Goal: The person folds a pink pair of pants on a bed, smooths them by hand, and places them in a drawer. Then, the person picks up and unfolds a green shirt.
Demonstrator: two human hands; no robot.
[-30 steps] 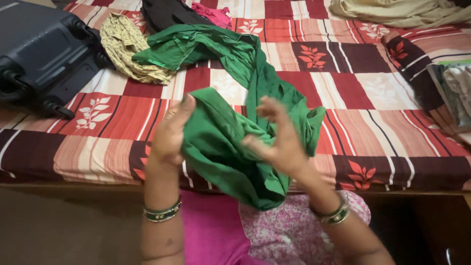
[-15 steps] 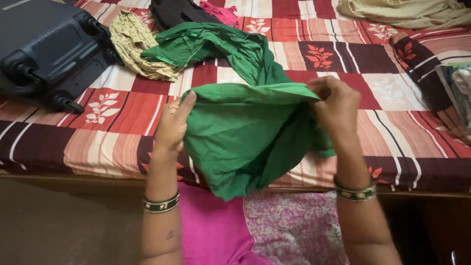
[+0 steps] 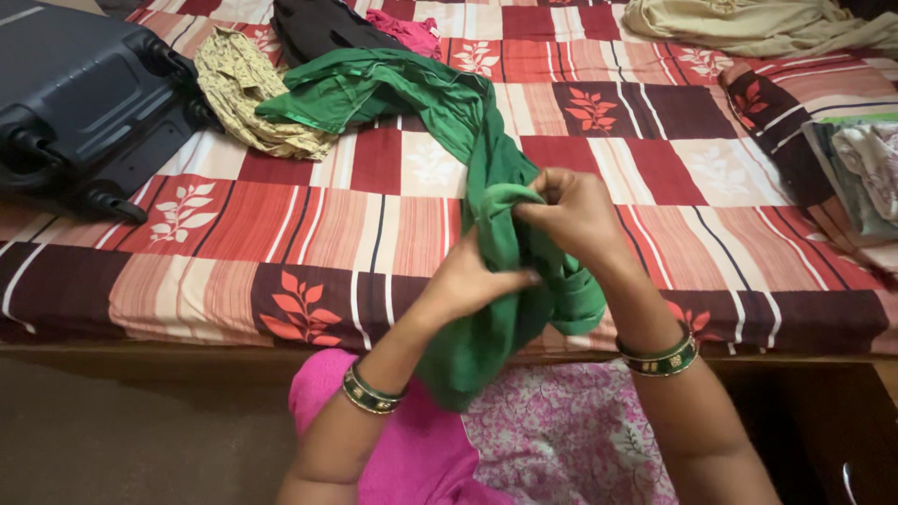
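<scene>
Both hands gripping green cloth

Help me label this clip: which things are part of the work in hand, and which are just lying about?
In hand: green cloth, gripped by left hand and right hand.
Lying about: suitcase, yellow garment, black garment, pink garment, beige cloth, folded pile, bedsheet.

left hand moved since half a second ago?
Yes. The left hand swung rightward, away from the dark suitcase, and now meets the right hand on the bunched green cloth.
</scene>
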